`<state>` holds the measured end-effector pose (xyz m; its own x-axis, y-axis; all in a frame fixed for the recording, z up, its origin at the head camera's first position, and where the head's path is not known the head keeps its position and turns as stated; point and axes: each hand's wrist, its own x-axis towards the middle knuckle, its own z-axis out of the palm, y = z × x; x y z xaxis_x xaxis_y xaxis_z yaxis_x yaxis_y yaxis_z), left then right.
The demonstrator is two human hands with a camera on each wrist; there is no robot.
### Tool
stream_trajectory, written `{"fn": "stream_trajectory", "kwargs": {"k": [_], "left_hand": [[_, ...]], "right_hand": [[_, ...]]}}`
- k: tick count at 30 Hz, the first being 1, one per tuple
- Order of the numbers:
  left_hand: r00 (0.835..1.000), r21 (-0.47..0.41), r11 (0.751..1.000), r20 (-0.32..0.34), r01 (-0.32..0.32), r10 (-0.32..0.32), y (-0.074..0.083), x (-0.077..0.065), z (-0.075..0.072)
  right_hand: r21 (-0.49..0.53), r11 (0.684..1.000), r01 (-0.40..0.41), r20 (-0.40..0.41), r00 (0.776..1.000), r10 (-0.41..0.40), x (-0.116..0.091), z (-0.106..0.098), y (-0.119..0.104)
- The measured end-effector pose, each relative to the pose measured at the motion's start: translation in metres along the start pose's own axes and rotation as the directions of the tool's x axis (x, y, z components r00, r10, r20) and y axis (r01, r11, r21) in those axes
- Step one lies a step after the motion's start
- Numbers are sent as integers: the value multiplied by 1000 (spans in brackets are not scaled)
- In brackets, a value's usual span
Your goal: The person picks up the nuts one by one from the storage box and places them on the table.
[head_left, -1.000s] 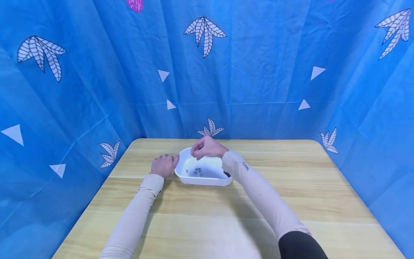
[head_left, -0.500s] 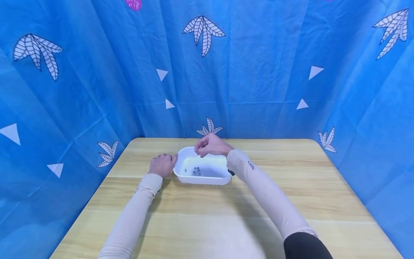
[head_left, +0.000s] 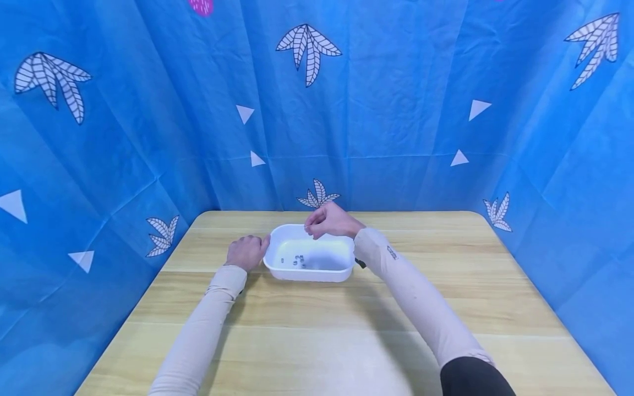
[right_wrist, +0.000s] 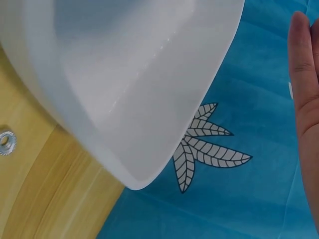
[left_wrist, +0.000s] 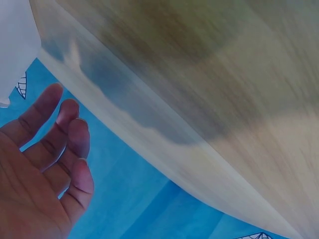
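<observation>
In the head view a white plastic tub [head_left: 324,275] stands near the table's far edge, with several small metal nuts [head_left: 296,262] on its floor. My left hand [head_left: 246,252] is at its left end, thumb against the rim; in the left wrist view its other fingers [left_wrist: 42,124] are loosely bent and hold nothing. Above the far side of the tub hovers my right hand [head_left: 334,221], thumb and fingertips together on a small light thing, too small to make out. The right wrist view shows only that hand's outer fingers.
One toothed flange nut [right_wrist: 7,143] lies on the wooden table [right_wrist: 65,169] outside the tub, in the right wrist view. Blue patterned curtains [head_left: 396,110] hang behind the table and on both sides.
My right hand has drifted right and slightly up over the tub, its fingertips still together. My left hand stays at the tub's left end. The whole head view has shifted slightly.
</observation>
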<state>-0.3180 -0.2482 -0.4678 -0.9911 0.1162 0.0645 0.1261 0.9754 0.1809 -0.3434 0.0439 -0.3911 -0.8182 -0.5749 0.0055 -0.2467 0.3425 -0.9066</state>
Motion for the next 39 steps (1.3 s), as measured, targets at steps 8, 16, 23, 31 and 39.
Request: {"fn": "stream_trajectory", "kwargs": {"k": [8, 16, 23, 31, 39], "left_hand": [[1000, -8, 1000, 9, -5, 5, -2, 1, 0], [1000, -1, 1000, 5, -15, 15, -3, 4, 2], [1000, -5, 1000, -3, -15, 15, -3, 4, 4], [1000, -5, 1000, 5, -11, 11, -4, 3, 4], [1000, -4, 1000, 15, -16, 17, -4, 5, 3]], "right_hand": [[16, 1000, -7, 1, 1000, 7, -6, -6, 7], [8, 1000, -12, -34, 999, 13, -14, -16, 11], [9, 999, -48, -52, 997, 48, -21, -23, 17], [4, 998, -60, -62, 996, 60, -30, -30, 21], [24, 997, -75, -94, 993, 77, -40, -41, 31]]}}
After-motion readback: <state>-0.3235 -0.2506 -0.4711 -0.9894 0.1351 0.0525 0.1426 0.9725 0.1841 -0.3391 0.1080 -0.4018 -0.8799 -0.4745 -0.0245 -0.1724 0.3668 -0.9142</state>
